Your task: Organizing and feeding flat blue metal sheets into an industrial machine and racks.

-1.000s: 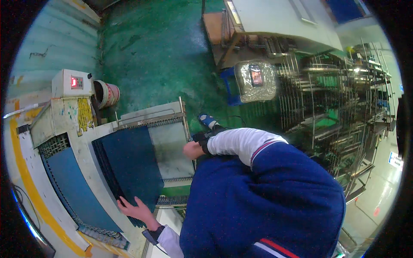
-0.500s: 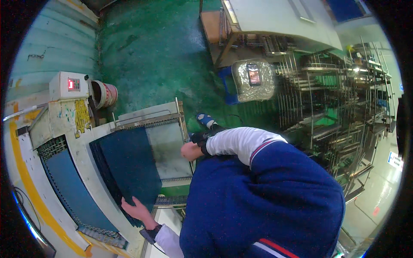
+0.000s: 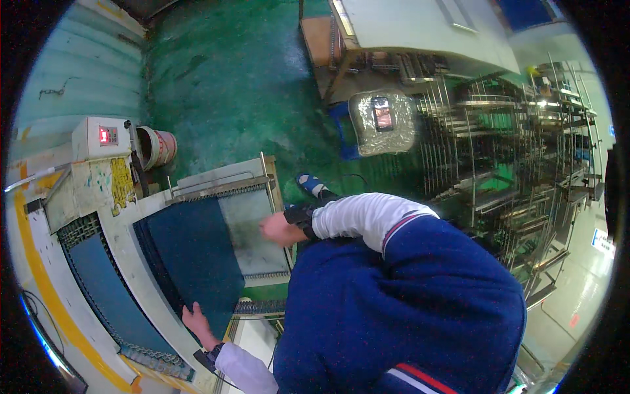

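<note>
A stack of dark blue sheets (image 3: 197, 243) lies on a conveyor-like bed with a pale plate (image 3: 252, 230) beside it. At the stack's lower corner my left hand (image 3: 197, 322) lies against the sheets' edge, thumb and fingers a little apart; whether it grips a sheet does not show. My right hand (image 3: 279, 230) is over the pale plate, apart from the stack. Motion smears its fingers, so I cannot make out whether they hold anything. Dark bands circle both wrists. Further left, a lighter blue panel (image 3: 108, 279) sits in the machine's opening.
A control box (image 3: 98, 138) with a lit red display stands on the machine, near a white bucket (image 3: 156, 147). A wrapped stool (image 3: 394, 141) carries a phone (image 3: 382, 113). Metal racks (image 3: 499, 151) fill the right, and a white table (image 3: 420, 33) stands at the back.
My left hand has come in against the stack's corner, its thumb and fingers nearer together. My right hand has shifted left over the pale plate. The view has moved slightly.
</note>
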